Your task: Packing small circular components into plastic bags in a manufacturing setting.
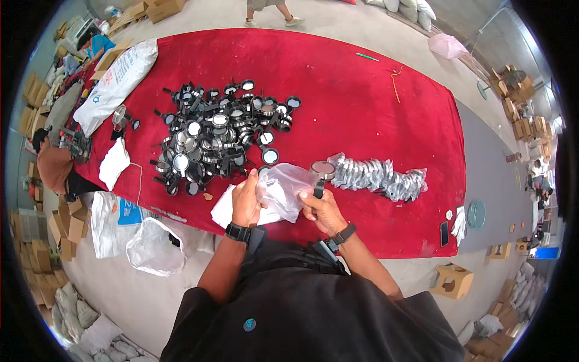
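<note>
My left hand point(245, 202) is closed on one side of a thin clear plastic bag point(283, 186), held up over the near edge of the red table. My right hand point(324, 211) grips the black handle of a round, metal-faced piece point(322, 169), its fingertips also at the bag's right edge. The piece stands outside the bag, face up. White sheets or bags point(224, 210) lie beneath my left hand. Beyond it to the left spreads a big heap of similar black-handled round pieces point(217, 133). Right of my right hand runs a row of plastic-wrapped pieces point(380, 176).
The red-covered table point(362, 108) bears a white sack point(117, 84), a white cloth point(114, 163) and a phone point(444, 234). White plastic sacks point(157, 247) sit on the floor at near left; a cardboard piece point(453, 281) lies at near right. Other people are around the table.
</note>
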